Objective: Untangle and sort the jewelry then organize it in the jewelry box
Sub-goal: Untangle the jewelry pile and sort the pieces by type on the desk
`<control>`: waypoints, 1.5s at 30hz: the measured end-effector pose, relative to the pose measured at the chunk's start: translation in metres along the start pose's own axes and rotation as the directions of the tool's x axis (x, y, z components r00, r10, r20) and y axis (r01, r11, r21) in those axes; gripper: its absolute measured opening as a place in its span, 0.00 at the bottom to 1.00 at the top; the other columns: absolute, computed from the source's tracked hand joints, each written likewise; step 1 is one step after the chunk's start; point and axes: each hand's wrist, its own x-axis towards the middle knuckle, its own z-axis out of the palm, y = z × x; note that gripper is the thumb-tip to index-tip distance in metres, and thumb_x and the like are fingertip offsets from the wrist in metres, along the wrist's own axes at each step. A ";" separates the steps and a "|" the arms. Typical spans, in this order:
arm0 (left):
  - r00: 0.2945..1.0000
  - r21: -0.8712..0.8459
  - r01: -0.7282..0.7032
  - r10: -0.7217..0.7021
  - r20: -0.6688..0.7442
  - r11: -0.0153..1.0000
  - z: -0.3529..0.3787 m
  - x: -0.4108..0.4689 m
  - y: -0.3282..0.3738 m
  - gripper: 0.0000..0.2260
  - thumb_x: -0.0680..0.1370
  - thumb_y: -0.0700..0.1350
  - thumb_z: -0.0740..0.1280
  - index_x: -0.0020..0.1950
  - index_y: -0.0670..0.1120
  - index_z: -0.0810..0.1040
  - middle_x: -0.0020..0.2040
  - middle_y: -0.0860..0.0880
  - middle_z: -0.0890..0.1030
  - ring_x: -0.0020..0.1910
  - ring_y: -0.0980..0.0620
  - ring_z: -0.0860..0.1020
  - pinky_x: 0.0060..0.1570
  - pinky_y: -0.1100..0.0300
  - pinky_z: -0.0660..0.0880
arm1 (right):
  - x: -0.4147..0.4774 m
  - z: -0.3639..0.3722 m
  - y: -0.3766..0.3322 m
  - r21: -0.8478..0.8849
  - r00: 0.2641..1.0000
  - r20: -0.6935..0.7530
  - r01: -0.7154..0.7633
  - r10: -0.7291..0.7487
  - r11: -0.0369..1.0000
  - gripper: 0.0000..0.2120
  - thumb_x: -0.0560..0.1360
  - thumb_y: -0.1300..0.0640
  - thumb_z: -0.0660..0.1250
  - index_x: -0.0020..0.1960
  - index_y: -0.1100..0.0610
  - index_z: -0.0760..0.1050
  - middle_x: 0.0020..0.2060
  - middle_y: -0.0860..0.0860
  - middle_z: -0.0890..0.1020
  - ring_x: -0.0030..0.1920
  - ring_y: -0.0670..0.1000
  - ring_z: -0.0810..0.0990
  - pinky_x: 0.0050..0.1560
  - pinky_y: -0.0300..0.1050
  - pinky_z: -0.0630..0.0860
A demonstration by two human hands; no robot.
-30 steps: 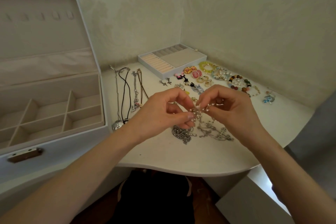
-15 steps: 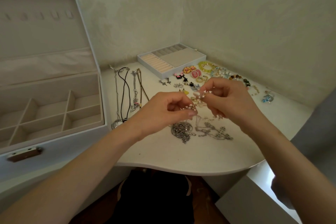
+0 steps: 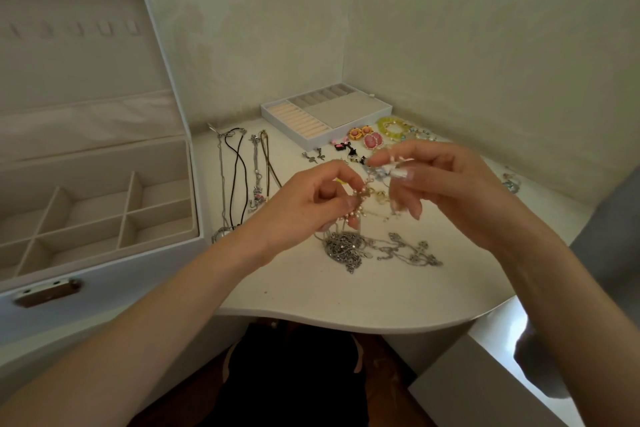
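Box stands open, lid up, dividers bare, on the table. L hand is just R of the box, above the table, fingers curled, thumb & fingertips pinching a pearl strand. R hand is further R of the box. Its thumb & forefinger pinch the strand's thin end and the other fingers are loosely bent. The strand runs btwn both hands, off the table. The chain tangle lies on the table R of the box, under the hands. Four necklaces are laid straight just R of the box. Tray, pink earrings & yellow bracelet sit R of the box, nr the wall.
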 end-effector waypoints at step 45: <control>0.997 -0.030 0.017 -0.019 -0.074 0.999 0.007 -0.005 0.004 0.03 0.77 0.38 0.67 0.47 0.43 0.74 0.42 0.52 0.80 0.36 0.53 0.81 0.32 0.61 0.76 | 0.003 0.015 -0.003 -0.091 0.979 -0.188 0.061 -0.077 0.994 0.13 0.75 0.51 0.64 0.56 0.55 0.79 0.48 0.52 0.85 0.43 0.55 0.85 0.44 0.45 0.80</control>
